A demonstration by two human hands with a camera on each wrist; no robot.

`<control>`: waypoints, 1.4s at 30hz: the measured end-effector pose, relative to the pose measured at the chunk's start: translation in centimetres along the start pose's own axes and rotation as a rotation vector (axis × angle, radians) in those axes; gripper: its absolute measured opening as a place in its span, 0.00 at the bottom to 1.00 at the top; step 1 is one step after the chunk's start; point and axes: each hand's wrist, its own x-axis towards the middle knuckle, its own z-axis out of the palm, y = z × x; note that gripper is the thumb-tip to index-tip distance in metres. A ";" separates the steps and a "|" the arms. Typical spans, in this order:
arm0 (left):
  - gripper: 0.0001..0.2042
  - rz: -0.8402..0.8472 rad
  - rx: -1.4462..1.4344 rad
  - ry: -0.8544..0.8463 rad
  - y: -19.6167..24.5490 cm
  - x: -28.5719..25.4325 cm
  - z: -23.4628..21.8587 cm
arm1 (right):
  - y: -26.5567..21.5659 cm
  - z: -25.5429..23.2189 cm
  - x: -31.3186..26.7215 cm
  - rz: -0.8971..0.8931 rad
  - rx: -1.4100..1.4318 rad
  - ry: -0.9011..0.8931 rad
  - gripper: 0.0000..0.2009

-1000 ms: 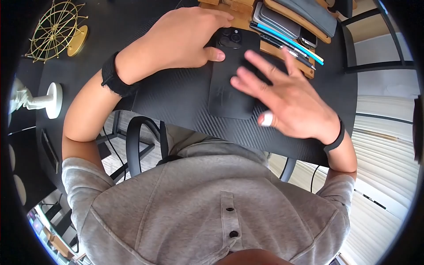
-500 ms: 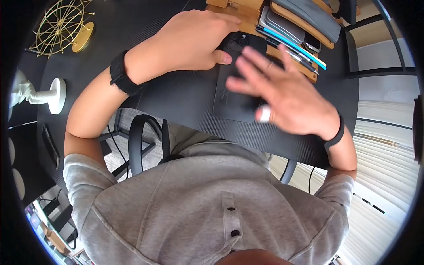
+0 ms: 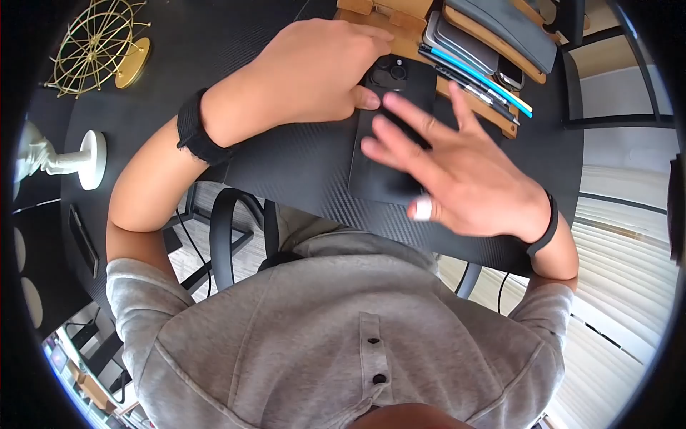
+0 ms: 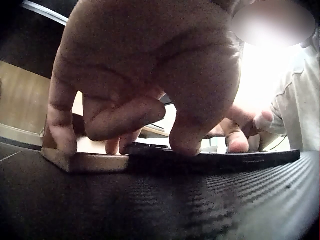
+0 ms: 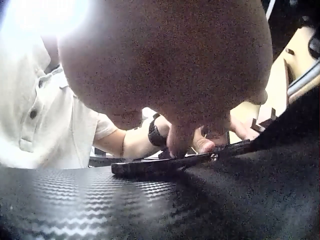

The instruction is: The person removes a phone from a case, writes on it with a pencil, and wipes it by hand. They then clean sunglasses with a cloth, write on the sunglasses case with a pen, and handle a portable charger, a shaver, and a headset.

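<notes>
A large flat black slab (image 3: 366, 171) with round lenses at its far end lies on the black table. My left hand (image 3: 307, 71) arches beside it, the thumb on the slab's left edge and the index finger reaching the wooden stand (image 3: 400, 36). In the left wrist view the thumb of this hand (image 4: 150, 65) touches the slab (image 4: 250, 157), and another finger rests on the wood (image 4: 95, 162). Fingers spread, my right hand (image 3: 471, 171) is over the slab, a white wrap on its thumb. Fingertips of the right hand (image 5: 170, 60) meet the slab (image 5: 145, 167) in the right wrist view.
Pens (image 3: 475, 75), grey devices (image 3: 464, 46) and a grey case (image 3: 504, 32) stand at the wooden stand. A gold wire wheel (image 3: 100, 46) and a white figure's round base (image 3: 93, 159) are at the left. The table edge runs near the body.
My right hand has shifted left and a little toward the body over the slab, fingers still spread. The left hand keeps its place by the slab. The whole head view has shifted slightly.
</notes>
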 end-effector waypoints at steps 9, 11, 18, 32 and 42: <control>0.33 0.099 0.056 0.082 -0.6 0.1 0.3 | 0.9 -0.3 -0.1 0.082 -0.057 0.047 0.45; 0.33 0.039 0.043 0.015 -0.2 0.1 0.0 | 0.1 -0.3 -0.1 -0.028 0.029 -0.025 0.46; 0.32 0.067 0.054 0.084 -0.4 -0.2 0.5 | 1.2 -0.2 0.1 0.051 0.015 0.064 0.45; 0.32 0.068 0.014 0.074 -0.6 0.1 0.4 | 0.1 -0.3 0.1 0.065 -0.052 0.044 0.47; 0.32 0.067 0.022 0.082 -0.8 0.0 0.7 | 0.7 -0.4 0.0 0.072 -0.066 0.095 0.45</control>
